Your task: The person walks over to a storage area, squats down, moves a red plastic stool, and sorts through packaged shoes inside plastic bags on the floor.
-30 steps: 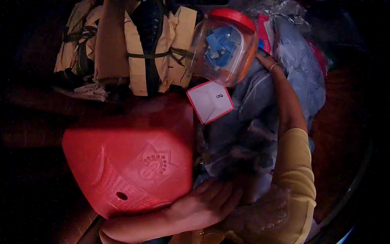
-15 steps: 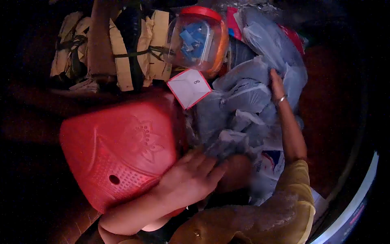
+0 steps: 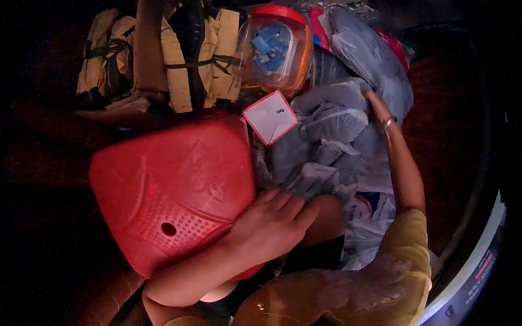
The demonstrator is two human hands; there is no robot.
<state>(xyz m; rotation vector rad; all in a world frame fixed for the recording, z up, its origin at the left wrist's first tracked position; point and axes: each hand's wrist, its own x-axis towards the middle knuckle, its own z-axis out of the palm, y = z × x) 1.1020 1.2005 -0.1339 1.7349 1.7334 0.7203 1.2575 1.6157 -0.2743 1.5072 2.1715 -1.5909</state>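
My left hand [image 3: 269,225] shows its back, beside the right edge of the red plastic stool [image 3: 176,185]. Its thumb stands apart from the fingers, whose tips are partly hidden near the plastic-wrapped items. My right hand [image 3: 379,106], with a bangle at the wrist, lies against the grey plastic bags [image 3: 337,122], fingers stretched and seen edge-on. Between the stool and the bags sits a white card with a red border and the figure 8 [image 3: 270,118]. Above it stands a clear jar [image 3: 274,51] with a red lid and blue pieces inside.
Tied bundles of yellowish paper or cloth [image 3: 225,60] line the upper left, with a brown upright piece [image 3: 149,54] among them. A bare knee [image 3: 326,217] lies right of my left hand. At the lower right edge is a pale printed strip [image 3: 473,277].
My right hand has moved from beside the jar down onto the bags. My left hand sits higher in view, by the stool's edge. The view has shifted a little.
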